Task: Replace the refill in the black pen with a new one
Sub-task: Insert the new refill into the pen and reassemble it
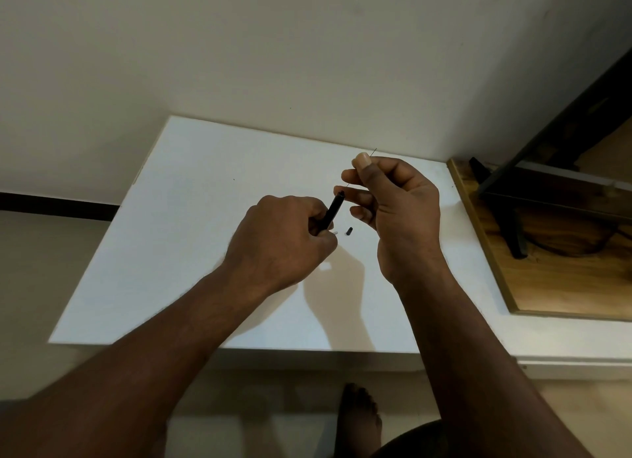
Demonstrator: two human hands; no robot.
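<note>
Evidently refill insertion: left grip (284, 242) curled round the black pen (331, 213), right grip (400, 211) pinching a thin refill (373, 152). Next: align tip with bore.

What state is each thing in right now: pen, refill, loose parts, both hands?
Black pen barrel: tilted, open end up, gripped by left hand.
Thin refill: pinched above the barrel, not inserted.
Small black piece: lying loose on the white table.
Left hand: grips barrel.
Right hand: pinches refill with thumb and forefinger.
</note>
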